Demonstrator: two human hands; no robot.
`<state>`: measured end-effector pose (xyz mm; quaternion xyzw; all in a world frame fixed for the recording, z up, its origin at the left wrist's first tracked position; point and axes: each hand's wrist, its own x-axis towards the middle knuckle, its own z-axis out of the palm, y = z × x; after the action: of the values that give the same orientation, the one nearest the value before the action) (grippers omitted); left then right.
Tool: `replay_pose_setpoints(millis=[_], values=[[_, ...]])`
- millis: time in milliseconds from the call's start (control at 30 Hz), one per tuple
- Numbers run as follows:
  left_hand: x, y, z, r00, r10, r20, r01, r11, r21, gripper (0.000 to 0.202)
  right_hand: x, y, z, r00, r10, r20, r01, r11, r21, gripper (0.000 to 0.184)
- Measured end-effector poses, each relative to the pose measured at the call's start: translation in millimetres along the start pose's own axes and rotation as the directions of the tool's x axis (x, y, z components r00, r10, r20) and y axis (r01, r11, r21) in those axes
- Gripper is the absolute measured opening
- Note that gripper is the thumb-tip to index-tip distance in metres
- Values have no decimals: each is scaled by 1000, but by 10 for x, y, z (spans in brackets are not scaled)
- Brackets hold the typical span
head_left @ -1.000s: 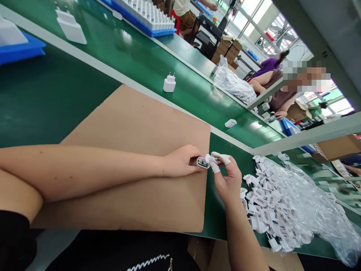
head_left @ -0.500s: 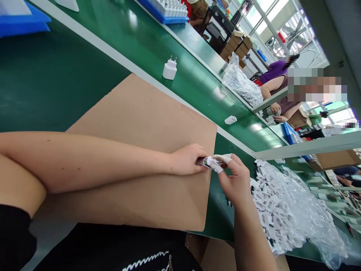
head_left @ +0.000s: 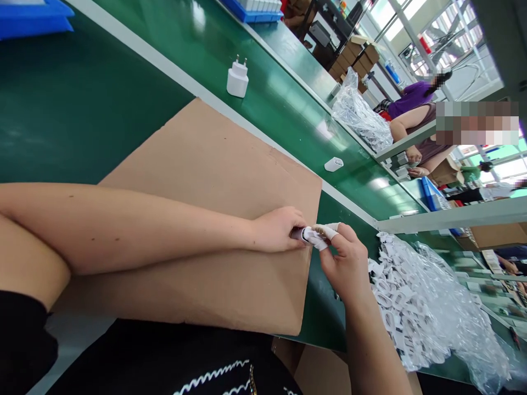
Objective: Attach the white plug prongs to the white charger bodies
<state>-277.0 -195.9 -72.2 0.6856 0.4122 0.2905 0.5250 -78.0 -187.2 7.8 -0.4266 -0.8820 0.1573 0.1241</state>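
Observation:
My left hand (head_left: 282, 229) is closed around a white charger housing (head_left: 300, 235), its open end turned to the right. Much of the housing is hidden by the fingers. My right hand (head_left: 343, 249), with white covers on the fingertips, pinches a small white part (head_left: 315, 238) at that open end. Its exact shape is too small and covered to make out. Both hands are over the right edge of a brown cardboard sheet (head_left: 214, 164) on the green table.
A pile of white plastic parts (head_left: 399, 307) lies at the right in a clear bag (head_left: 448, 307). Beyond a pale rail, a two-pin charger (head_left: 237, 79) and another white piece (head_left: 333, 164) stand on a green belt (head_left: 284, 104). A blue tray (head_left: 37, 22) is far left. Co-workers sit across.
The small white part appears closer in against the housing's opening, and less of the dark inside shows. The pieces on the belt have shifted left and away. My view has moved slightly.

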Motion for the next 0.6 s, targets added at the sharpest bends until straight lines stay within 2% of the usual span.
replay_pose_setpoints(millis=[267,500,600], values=[[-4,15,-9,1000,-13,2,13,1000,-3,15,34,-27,1,999,-34,26,35,999,-26,21],[2,15,-22,1000,17,20,-17,1000,-3,19,88,-86,-23,991,37,128,-27,996,-86,21],[6,26,-27,1000,16,26,-16,1000,12,22,62,-86,-66,993,75,87,-73,997,-29,19]])
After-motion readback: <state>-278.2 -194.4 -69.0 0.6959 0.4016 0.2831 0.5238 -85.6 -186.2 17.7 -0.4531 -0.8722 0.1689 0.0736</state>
